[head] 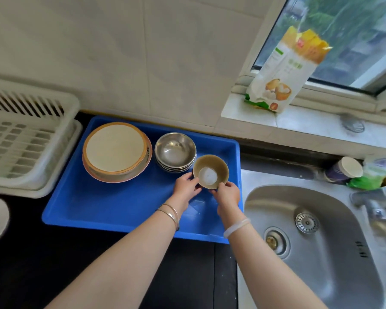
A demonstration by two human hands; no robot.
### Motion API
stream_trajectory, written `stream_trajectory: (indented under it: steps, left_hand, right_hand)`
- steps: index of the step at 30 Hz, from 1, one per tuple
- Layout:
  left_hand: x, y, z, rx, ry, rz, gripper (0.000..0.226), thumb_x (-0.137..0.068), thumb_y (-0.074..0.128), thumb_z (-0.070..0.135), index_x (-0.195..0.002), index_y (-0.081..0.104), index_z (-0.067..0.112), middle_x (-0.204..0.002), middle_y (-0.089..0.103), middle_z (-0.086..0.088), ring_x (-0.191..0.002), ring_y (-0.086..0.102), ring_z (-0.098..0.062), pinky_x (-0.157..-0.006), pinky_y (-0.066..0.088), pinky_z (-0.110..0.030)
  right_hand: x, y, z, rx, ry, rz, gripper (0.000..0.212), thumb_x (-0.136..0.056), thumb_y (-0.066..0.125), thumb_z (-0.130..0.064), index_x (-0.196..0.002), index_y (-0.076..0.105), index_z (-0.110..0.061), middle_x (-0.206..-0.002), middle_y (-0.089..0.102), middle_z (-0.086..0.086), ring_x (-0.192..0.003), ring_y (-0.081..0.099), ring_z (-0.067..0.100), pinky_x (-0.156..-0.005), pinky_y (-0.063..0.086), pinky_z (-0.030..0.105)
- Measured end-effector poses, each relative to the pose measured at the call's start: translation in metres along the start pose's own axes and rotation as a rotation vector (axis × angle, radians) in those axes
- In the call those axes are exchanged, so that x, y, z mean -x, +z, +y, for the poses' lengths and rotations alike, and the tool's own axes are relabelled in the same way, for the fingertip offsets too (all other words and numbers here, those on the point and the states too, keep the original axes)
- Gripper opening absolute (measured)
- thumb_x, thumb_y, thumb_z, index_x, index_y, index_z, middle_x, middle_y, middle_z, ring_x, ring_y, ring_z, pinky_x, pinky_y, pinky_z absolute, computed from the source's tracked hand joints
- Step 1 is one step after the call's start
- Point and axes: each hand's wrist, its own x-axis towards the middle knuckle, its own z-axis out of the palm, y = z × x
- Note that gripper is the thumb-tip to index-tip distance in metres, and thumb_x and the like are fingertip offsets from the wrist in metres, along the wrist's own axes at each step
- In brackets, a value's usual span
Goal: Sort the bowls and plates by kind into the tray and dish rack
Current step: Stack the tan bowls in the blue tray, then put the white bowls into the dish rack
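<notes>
Tan bowl [210, 171] gripped at near rim by left hand [186, 185] and right hand [227, 192], over blue tray [120, 204] near right edge, just beside steel bowl stack [175, 150]. Best: keep level, lower gently, clear of stack.

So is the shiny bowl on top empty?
Empty: the top steel bowl shows only bare shiny metal inside.

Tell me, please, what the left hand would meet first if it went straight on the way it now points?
The left hand grips the tan bowl, so that comes first; beyond it, probably the stack of steel bowls in the blue tray, though depth is unclear.
</notes>
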Motion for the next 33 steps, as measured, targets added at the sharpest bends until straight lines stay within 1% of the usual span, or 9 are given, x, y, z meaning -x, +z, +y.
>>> stream_trajectory:
  steps: [6, 10, 14, 17, 22, 25, 28, 30, 33]
  left_hand:
    - [-0.015, 0.010, 0.002, 0.038, -0.022, -0.033, 0.026, -0.095, 0.044, 0.006, -0.080, 0.058, 0.022, -0.085, 0.061, 0.000, -0.093, 0.057, -0.016, -0.071, 0.049, -0.017]
    - [-0.024, 0.017, 0.002, -0.009, 0.005, -0.021, 0.016, -0.096, 0.045, 0.014, -0.103, 0.057, 0.021, -0.090, 0.059, 0.002, -0.091, 0.056, -0.014, -0.080, 0.047, -0.023]
    - [-0.029, 0.022, 0.000, -0.021, 0.043, 0.004, 0.028, -0.096, 0.044, 0.015, -0.121, 0.056, 0.020, -0.106, 0.056, -0.001, -0.102, 0.052, -0.019, -0.089, 0.044, -0.030]
    - [-0.030, 0.025, 0.000, -0.012, 0.045, 0.040, 0.030, -0.096, 0.044, 0.016, -0.123, 0.056, 0.018, -0.108, 0.057, -0.002, -0.103, 0.052, -0.019, -0.089, 0.044, -0.031]
    - [-0.025, 0.024, 0.000, -0.035, 0.049, 0.037, 0.036, -0.095, 0.045, 0.015, -0.131, 0.051, 0.014, -0.116, 0.059, -0.004, -0.109, 0.053, -0.021, -0.088, 0.044, -0.030]
    - [-0.012, 0.015, -0.001, -0.079, 0.054, 0.041, 0.045, -0.093, 0.047, 0.008, -0.138, 0.042, 0.010, -0.139, 0.049, -0.014, -0.128, 0.048, -0.026, -0.092, 0.043, -0.029]
    - [0.011, -0.012, -0.002, -0.180, 0.115, 0.085, 0.046, -0.092, 0.049, 0.007, -0.138, 0.041, 0.007, -0.142, 0.046, -0.013, -0.128, 0.047, -0.023, -0.099, 0.042, -0.030]
    - [0.028, -0.031, -0.001, -0.281, 0.183, 0.107, 0.043, -0.092, 0.052, 0.010, -0.134, 0.046, 0.009, -0.138, 0.051, -0.011, -0.125, 0.049, -0.022, -0.105, 0.041, -0.037]
    - [0.044, -0.048, 0.002, -0.478, 0.249, 0.115, 0.038, -0.091, 0.054, 0.015, -0.129, 0.052, 0.011, -0.131, 0.057, -0.009, -0.120, 0.054, -0.021, -0.103, 0.042, -0.037]
  right_hand:
    - [-0.015, 0.006, -0.011, -0.175, 0.054, -0.029, 0.028, -0.091, 0.047, -0.002, -0.116, 0.060, -0.002, -0.118, 0.061, 0.020, -0.098, 0.065, 0.031, -0.064, 0.054, 0.024]
    - [-0.020, 0.009, -0.020, -0.183, 0.021, -0.044, 0.025, -0.093, 0.043, -0.008, -0.109, 0.062, -0.007, -0.107, 0.064, 0.015, -0.102, 0.064, 0.032, -0.074, 0.054, 0.031]
    - [-0.022, 0.008, -0.029, -0.170, 0.035, -0.075, 0.027, -0.093, 0.041, -0.011, -0.073, 0.055, -0.022, -0.103, 0.064, 0.018, -0.108, 0.062, 0.032, -0.090, 0.052, 0.038]
    - [-0.025, 0.007, -0.033, -0.146, 0.041, -0.094, 0.024, -0.094, 0.041, -0.011, -0.080, 0.056, -0.024, -0.112, 0.062, 0.018, -0.113, 0.058, 0.033, -0.100, 0.047, 0.045]
    - [-0.019, 0.001, -0.031, -0.108, 0.023, -0.149, 0.022, -0.094, 0.043, -0.016, -0.076, 0.053, -0.024, -0.120, 0.057, 0.017, -0.117, 0.055, 0.032, -0.097, 0.048, 0.040]
    - [-0.014, -0.004, -0.027, -0.043, 0.004, -0.169, 0.020, -0.095, 0.044, -0.020, -0.108, 0.059, -0.017, -0.128, 0.054, 0.021, -0.120, 0.052, 0.037, -0.098, 0.048, 0.041]
    - [0.009, -0.008, -0.017, 0.069, -0.054, -0.201, 0.038, -0.097, 0.043, -0.022, -0.134, 0.043, -0.013, -0.126, 0.055, 0.017, -0.105, 0.062, 0.032, -0.084, 0.054, 0.037]
    - [0.023, -0.010, -0.010, 0.169, -0.140, -0.208, 0.035, -0.095, 0.042, -0.018, -0.130, 0.046, -0.014, -0.124, 0.057, 0.013, -0.093, 0.062, 0.025, -0.073, 0.052, 0.033]
    - [0.034, -0.009, -0.007, 0.318, -0.274, -0.215, 0.032, -0.093, 0.042, -0.018, -0.123, 0.051, -0.016, -0.113, 0.061, 0.007, -0.086, 0.063, 0.019, -0.076, 0.051, 0.034]
